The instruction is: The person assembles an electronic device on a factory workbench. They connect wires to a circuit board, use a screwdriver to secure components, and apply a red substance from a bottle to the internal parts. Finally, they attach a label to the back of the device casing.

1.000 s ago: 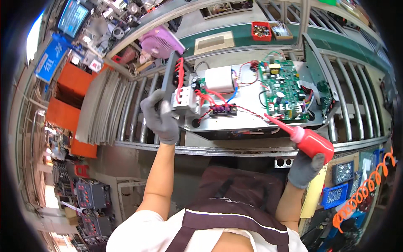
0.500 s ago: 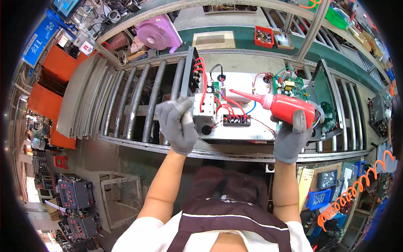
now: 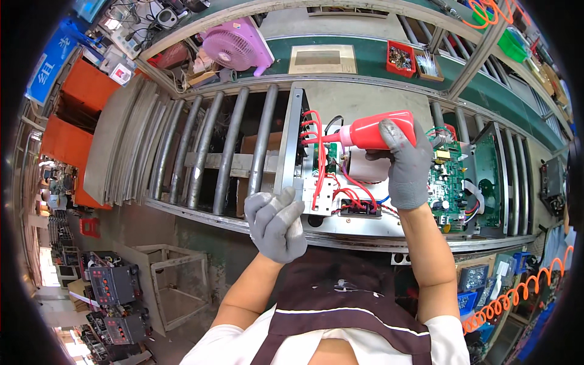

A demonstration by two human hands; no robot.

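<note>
Gripping: your right hand (image 3: 409, 161), gray-gloved, is clamping around a red squeeze bottle (image 3: 382, 129) above the middle of the open chassis (image 3: 365, 227). The bottle is lying nearly level in your grasp, its nozzle pointing toward red wires (image 3: 320, 165) at the chassis's left end; whether the tip is touching them, you cannot tell.

Your left hand (image 3: 277, 226) is hovering by the chassis's near left corner, fingers curling inward; whether it is pinching anything, you cannot tell.

Fittings: a gray upright panel (image 3: 291, 143) is edging the chassis on its left; a black terminal strip (image 3: 360, 210) is sitting along its near side; a green circuit board (image 3: 449, 185) is filling its right part.

Surroundings: metal rollers (image 3: 229, 149) are running left of the chassis; a pink fan (image 3: 234, 47) is standing beyond it, leftward; a red bin (image 3: 400, 59) is holding small parts beyond its middle.
</note>
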